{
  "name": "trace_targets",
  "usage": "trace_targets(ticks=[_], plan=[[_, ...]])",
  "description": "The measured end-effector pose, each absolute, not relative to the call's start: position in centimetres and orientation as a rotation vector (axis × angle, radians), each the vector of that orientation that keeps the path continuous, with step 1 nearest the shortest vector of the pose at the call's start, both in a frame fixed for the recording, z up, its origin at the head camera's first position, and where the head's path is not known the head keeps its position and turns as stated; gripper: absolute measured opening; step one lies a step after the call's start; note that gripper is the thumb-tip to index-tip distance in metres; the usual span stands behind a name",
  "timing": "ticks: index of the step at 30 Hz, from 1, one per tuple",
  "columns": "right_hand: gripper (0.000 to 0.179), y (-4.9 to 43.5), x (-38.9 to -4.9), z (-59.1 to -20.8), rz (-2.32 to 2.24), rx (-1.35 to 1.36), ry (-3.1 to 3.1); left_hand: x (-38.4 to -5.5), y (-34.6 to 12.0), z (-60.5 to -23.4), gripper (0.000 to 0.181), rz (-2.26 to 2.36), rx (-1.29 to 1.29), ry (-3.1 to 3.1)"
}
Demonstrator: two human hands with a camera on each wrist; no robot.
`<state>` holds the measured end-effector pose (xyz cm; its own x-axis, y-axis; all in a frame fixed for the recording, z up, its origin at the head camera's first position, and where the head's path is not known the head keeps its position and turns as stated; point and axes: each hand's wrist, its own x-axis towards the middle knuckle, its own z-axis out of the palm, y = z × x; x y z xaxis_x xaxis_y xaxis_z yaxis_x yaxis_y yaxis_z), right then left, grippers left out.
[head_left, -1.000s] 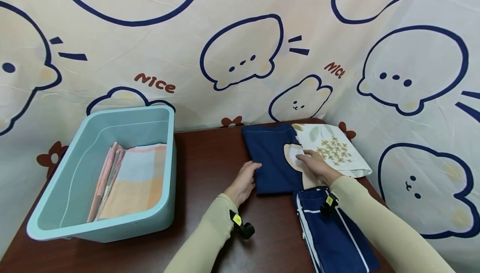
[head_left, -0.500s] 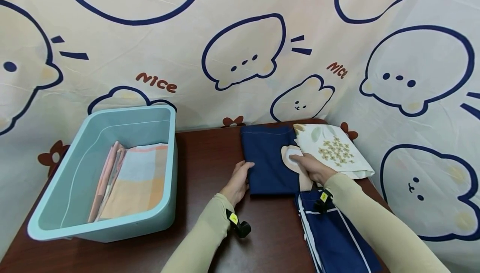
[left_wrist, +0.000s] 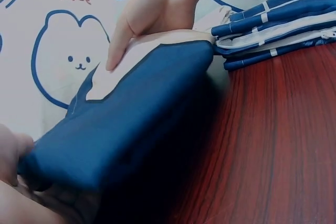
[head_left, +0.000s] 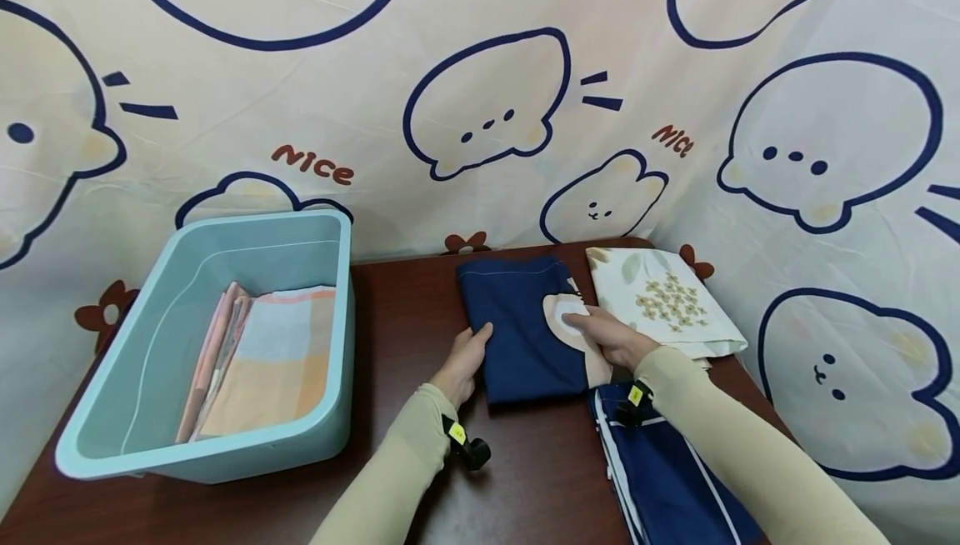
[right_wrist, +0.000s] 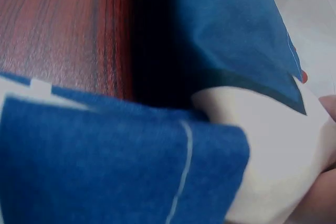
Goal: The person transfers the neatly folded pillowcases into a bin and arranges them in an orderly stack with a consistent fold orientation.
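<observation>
Both hands grip a folded navy cloth (head_left: 513, 328) with a cream patch, one at each side. My left hand (head_left: 461, 364) holds its left edge, thumb on top and fingers tucked underneath in the left wrist view. On the other side my right hand (head_left: 611, 335) grips the cream part, its thumb lying over the top. A dark gap shows under the cloth (left_wrist: 126, 114) in the left wrist view, its near edge raised off the table. Close by the right wrist lies a navy folded stack (head_left: 667, 462) with white lines. The right hand's fingers are partly hidden.
A folded white cloth with a floral print (head_left: 667, 299) lies at the back right. To the left stands a light blue bin (head_left: 285, 452), with folded pink and checked cloths (head_left: 273, 378) inside. A printed curtain (head_left: 480, 195) hangs behind the brown table (head_left: 525, 470).
Both hands have moved left and slightly nearer with the navy cloth, which has come away from the white floral cloth. Bin and striped stack stay put.
</observation>
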<state>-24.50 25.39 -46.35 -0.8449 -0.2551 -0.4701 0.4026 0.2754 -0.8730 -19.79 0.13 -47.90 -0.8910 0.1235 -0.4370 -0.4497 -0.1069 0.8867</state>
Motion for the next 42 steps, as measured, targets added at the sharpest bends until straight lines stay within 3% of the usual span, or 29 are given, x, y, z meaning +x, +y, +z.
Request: trace_targets(ticks=[4,18,33,37,42], plan=[[0.046,25.0,-24.3,-46.0,-1.678,0.102,1.994,-19.9,-0.1,-47.8,0.046,2.106,-0.382,1.760],[0.031,23.1,-24.0,-45.3,-1.804,0.043,1.901,-20.2,-1.9,-47.4,0.047,2.172,-0.477,1.835],[0.057,22.2,-23.2,-44.3,-1.801,0.049,1.981,-19.6,-2.8,-46.1,0.059,2.218,-0.364,1.904],[0.057,22.0,-22.7,-43.9,-1.790,0.045,1.989,-19.3,-3.2,-45.8,0.062,2.199,-0.352,1.912],[0.056,21.9,-22.1,-43.3,-1.765,0.075,2.004,-19.0,-3.3,-45.3,0.053,2.200,-0.330,1.930]])
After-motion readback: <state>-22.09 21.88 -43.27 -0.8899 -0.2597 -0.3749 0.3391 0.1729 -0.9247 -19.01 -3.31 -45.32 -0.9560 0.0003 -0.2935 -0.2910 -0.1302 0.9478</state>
